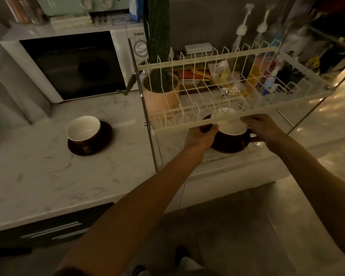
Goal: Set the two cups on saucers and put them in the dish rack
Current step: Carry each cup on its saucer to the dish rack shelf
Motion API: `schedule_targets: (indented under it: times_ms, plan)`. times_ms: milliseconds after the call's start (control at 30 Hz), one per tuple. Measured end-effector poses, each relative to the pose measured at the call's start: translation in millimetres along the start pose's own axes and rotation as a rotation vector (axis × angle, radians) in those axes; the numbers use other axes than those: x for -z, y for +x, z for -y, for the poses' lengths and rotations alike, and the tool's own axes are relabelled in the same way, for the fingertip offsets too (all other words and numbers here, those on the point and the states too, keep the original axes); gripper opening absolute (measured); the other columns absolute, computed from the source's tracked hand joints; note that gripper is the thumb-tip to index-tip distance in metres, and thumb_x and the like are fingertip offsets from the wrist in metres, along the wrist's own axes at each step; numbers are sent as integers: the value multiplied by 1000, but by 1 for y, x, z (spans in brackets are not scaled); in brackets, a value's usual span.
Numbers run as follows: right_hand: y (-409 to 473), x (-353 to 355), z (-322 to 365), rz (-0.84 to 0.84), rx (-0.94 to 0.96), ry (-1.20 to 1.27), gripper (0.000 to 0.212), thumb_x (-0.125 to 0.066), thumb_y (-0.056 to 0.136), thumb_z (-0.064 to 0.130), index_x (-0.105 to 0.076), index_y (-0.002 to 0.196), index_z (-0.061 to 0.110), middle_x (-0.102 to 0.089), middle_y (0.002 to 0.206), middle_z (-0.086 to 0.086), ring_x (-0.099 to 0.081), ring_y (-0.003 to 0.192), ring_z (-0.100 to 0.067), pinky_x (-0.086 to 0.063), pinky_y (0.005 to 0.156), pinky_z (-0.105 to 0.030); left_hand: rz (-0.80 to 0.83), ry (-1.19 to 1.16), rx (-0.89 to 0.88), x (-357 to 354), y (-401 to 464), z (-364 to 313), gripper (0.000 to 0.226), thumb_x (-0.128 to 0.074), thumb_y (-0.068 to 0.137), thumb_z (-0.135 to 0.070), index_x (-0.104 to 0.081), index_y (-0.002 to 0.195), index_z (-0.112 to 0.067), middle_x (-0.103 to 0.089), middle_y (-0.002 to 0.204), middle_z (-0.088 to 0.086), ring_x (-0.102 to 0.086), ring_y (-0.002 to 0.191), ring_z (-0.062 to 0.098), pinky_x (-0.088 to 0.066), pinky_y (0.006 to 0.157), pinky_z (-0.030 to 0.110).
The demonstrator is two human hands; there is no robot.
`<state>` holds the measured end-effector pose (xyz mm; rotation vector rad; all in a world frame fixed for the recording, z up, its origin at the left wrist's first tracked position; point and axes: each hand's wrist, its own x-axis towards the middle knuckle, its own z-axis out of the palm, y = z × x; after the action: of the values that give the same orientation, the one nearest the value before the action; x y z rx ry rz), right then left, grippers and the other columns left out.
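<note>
— Both forearms reach in. Left hand (200, 136) fingers?
— Curled on the saucer (227, 149) rim, left side. Right hand (264, 129) closed on the right side, by the cup (232, 129).
— Where's that?
— Under the dish rack (207, 96) front rail.
— Other set?
— Second cup (84, 129) on its saucer (92, 144), worktop (48, 176), left.

White microwave (72, 64) on marble counter (48, 176); pink plant pot (159, 96) just beside it.
</note>
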<state>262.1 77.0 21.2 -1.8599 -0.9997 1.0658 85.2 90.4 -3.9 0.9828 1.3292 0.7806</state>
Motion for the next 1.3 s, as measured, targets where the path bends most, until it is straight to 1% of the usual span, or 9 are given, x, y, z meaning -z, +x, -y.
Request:
schedule_targets:
  times_ms: [67, 200, 433, 533, 667, 833, 900, 1067, 1300]
  plan:
    - [12, 2, 2, 12, 14, -6, 26, -58, 93, 33, -62, 117, 22, -63, 123, -7, -60, 110, -29, -54, 75, -41, -4, -4, 10, -6, 11, -3, 54, -69, 82, -41, -56, 129, -18, -57, 134, 7, -57, 121, 27, -51, 98, 43]
    - [31, 6, 1, 11, 9, -7, 23, -56, 95, 27, -62, 115, 19, -63, 116, -7, -60, 104, -26, -53, 68, -37, 3, 50, 22, -19, 31, -9, 18, -65, 85, -39, -58, 92, -24, -61, 122, 7, -58, 115, 30, -52, 96, 47]
    - [43, 17, -3, 17, 54, 8, 9, -51, 99, 14, -58, 103, 12, -59, 84, 2, -57, 78, -11, -52, 60, -33, 2, -54, -12, -37, 53, -2, 37, -66, 87, -28, -62, 121, -12, -65, 121, 8, -62, 110, 25, -55, 92, 43]
    - [41, 19, 0, 7, 73, 41, 10, -48, 98, 8, -57, 103, 11, -56, 81, 1, -55, 74, -10, -55, 50, -23, 20, -63, -69, -40, 61, 6, 40, -66, 88, -32, -62, 122, -11, -65, 99, -3, -64, 89, 13, -57, 69, 24]
    - [43, 23, -1, 4, 92, 17, 28, -44, 100, 6, -55, 125, 3, -57, 88, -4, -53, 73, -10, -50, 81, -45, 31, -101, -86, -43, 70, 17, 37, -70, 86, -27, -64, 117, -8, -64, 84, -9, -62, 74, 1, -52, 54, 11]
    - [47, 24, -7, -19, 89, 33, 33, -44, 100, 6, -53, 128, -10, -60, 94, -10, -56, 76, -17, -40, 101, -60, 48, -55, -71, -46, 75, 21, 38, -71, 84, -30, -65, 115, -9, -70, 102, 11, -65, 80, 11, -54, 62, 17]
    - [48, 25, -7, -28, 90, 25, 23, -45, 99, 5, -63, 110, -4, -63, 95, -19, -64, 81, -26, -44, 97, -58, 70, -63, -58, -43, 76, 23, 36, -68, 87, -23, -63, 116, -2, -70, 101, 13, -66, 78, 6, -54, 59, 13]
    - [53, 26, -11, -35, 109, -2, 28, -48, 97, 3, -57, 79, 22, -57, 79, 0, -61, 49, 8, -53, 49, -18, 118, -25, -33, -40, 70, 15, 32, -62, 92, -23, -62, 116, -1, -66, 87, 4, -58, 65, -3, -45, 49, 7]
    - [45, 17, -6, -42, 122, -47, 16, -48, 99, 8, -62, 105, 6, -60, 89, -6, -60, 83, -20, -55, 65, -35, 156, 121, -77, -38, 53, -7, 27, -56, 94, -34, -64, 113, -16, -64, 99, -4, -55, 79, 3, -45, 74, 15]
